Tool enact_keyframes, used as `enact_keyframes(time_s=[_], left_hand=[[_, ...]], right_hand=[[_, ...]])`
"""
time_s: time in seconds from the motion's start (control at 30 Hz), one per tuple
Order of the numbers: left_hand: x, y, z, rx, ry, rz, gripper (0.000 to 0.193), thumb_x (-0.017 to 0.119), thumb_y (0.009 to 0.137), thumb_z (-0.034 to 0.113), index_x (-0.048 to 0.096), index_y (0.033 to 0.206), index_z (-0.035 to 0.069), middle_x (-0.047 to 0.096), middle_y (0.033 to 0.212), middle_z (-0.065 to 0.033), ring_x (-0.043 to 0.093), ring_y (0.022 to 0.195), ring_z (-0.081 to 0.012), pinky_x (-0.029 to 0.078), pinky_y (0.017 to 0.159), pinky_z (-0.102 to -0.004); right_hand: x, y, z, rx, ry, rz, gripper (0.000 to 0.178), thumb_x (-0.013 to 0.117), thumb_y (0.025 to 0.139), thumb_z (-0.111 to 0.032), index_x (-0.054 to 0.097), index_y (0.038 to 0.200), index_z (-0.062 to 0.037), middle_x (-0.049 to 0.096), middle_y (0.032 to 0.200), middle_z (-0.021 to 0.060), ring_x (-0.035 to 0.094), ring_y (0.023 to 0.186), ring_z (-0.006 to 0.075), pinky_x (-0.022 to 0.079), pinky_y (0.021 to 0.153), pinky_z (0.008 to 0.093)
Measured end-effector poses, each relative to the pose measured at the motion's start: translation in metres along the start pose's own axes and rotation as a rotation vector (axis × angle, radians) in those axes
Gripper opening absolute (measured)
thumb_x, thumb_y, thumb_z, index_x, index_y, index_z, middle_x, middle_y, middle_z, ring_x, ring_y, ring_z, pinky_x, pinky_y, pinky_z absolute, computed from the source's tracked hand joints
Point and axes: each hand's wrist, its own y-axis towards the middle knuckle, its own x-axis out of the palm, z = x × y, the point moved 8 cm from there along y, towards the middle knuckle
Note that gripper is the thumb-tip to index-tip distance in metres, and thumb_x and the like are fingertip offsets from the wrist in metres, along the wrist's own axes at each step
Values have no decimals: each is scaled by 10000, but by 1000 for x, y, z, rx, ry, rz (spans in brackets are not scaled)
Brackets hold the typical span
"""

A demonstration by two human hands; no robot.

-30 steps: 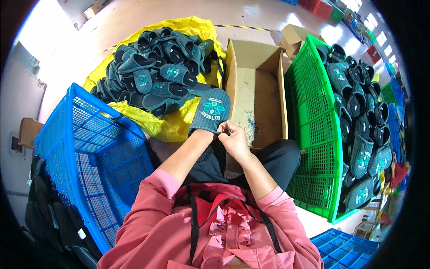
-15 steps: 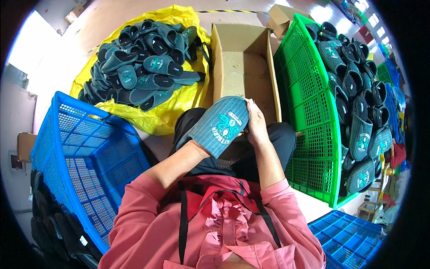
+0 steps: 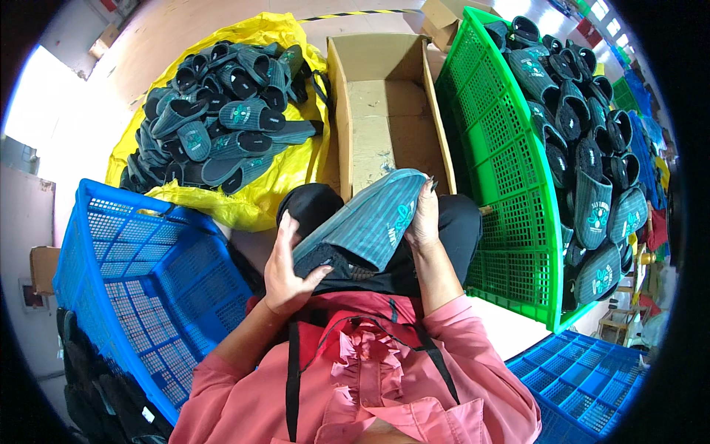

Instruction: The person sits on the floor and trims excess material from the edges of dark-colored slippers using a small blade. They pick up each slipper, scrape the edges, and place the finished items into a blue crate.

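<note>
Over lap [image 3: 455, 231], R hand [image 3: 424, 216] grips slipper [image 3: 372, 229] by toe; L hand [image 3: 285, 272] free, fingers spread nr heel, contact unclear. Best: firm R grip, heel steadied w/ L.

Over the lap at the centre of the frame, a slipper [image 3: 377, 214] lies between the left hand [image 3: 287, 274], just beside its heel end, and the right hand [image 3: 424, 214], on its toe end. Beyond it, in the upper middle, stands a long cardboard box [image 3: 377, 59], with a smaller carton [image 3: 442, 24] behind its far right corner. In the upper left, a slipper heap [image 3: 214, 111] rests on a spread sack [image 3: 305, 166]. Below that, the left crate [image 3: 103, 237] stands at mid-left, with more footwear [image 3: 118, 392] outside it at lower left. At right, slippers [image 3: 594, 222] lie in the right crate [image 3: 510, 177]; the lower crate [image 3: 580, 381] sits at lower right.
</note>
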Motion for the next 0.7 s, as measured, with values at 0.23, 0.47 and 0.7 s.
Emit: enact_keyframes(time_s=[0.23,0.47,0.7], left_hand=[[18,-22,-38,-361,-355,-233,506,845,781,238,643,1170,-14,724,968,-83,671,869,-128,524,811,-270],[13,-10,-30,-224,-352,-243,440,842,785,177,653,1140,0,713,886,-74,652,791,-102,524,748,-260],[-26,16,4,143,138,-93,493,892,654,149,666,1076,32,722,894,-139,715,797,-284,553,724,-342]], right_hand=[[-13,2,14,101,191,-32,562,585,912,-554,584,1153,-46,679,1028,90,679,927,214,573,849,391],[-14,0,20,171,246,-10,541,561,929,-547,594,1149,-54,686,1013,80,686,887,199,588,792,368],[6,-2,-1,-40,-218,-74,646,664,894,-502,478,1366,-102,610,1271,106,617,1079,171,535,782,273]])
